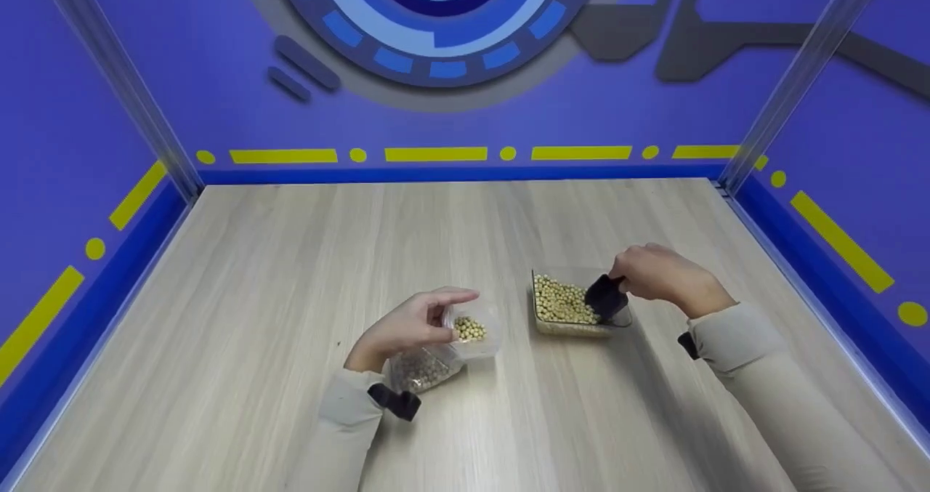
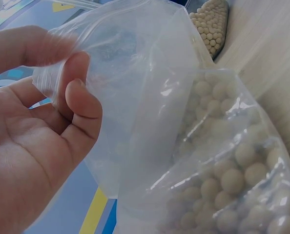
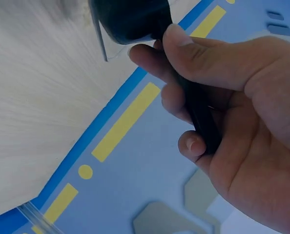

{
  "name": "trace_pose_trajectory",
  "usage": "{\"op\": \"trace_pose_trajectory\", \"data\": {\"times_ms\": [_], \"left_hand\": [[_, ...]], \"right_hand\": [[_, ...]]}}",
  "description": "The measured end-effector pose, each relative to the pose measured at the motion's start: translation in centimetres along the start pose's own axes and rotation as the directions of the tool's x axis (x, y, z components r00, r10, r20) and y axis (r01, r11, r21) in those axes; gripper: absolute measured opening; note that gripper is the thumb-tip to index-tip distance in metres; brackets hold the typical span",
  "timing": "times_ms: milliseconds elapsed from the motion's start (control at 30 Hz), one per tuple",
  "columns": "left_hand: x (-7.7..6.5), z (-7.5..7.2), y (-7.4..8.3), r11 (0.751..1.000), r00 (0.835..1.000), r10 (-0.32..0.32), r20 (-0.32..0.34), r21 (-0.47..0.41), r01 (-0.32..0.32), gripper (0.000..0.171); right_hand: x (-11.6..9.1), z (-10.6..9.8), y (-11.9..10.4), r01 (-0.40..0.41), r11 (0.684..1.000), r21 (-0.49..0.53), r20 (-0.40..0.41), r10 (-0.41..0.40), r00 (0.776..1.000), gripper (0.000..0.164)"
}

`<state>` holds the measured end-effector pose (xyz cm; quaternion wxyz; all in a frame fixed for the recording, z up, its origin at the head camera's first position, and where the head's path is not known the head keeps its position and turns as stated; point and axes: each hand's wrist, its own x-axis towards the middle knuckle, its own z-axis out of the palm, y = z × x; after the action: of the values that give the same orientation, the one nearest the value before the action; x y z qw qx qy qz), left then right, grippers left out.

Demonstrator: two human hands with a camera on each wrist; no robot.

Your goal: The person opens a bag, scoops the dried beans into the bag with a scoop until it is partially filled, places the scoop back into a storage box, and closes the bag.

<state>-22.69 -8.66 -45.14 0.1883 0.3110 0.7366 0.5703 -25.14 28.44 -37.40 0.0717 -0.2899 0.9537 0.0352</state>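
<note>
"Leaning how, that scoop [image 1: 607,296]?"
"Blade [image 1: 604,306] down in the right side of the box [image 1: 570,330], handle [image 3: 201,117] slanting up, gripped by the right hand [image 1: 660,274]."
"Left hand [image 1: 410,325]?"
"Pinching the bag [image 1: 425,372] at its mouth."

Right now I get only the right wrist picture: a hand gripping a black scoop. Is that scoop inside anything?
Observer: Yes. The head view shows the black scoop in a clear rectangular container that holds pale round beads.
Visitor: Oh! And what is the other hand up to?
Observer: The left hand holds a clear plastic bag near its mouth; the left wrist view shows that up close.
Visitor: Is there anything in the bag?
Observer: Yes, similar beads show through its clear side.
</note>
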Motion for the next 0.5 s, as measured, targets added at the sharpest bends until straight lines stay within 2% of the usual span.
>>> {"op": "trace_pose_trajectory", "data": {"times_ms": [200,367,500], "left_hand": [[0.0,0.1,0.1,1.0,1.0,-0.001,-0.001,0.002,0.001,0.064],[0.0,0.1,0.0,1.0,1.0,0.004,0.001,-0.001,-0.004,0.064],[0.0,0.1,0.1,1.0,1.0,0.001,-0.001,-0.005,-0.001,0.064]], "right_hand": [[-0.2,0.6,1.0,0.035,0.993,0.115,-0.003,-0.034,0.999,0.011],[-0.2,1.6,2.1,0.053,0.972,0.23,0.008,-0.056,0.998,0.022],[-0.3,2.5,2.8,0.067,0.954,0.293,-0.024,-0.063,0.998,0.026]]}}
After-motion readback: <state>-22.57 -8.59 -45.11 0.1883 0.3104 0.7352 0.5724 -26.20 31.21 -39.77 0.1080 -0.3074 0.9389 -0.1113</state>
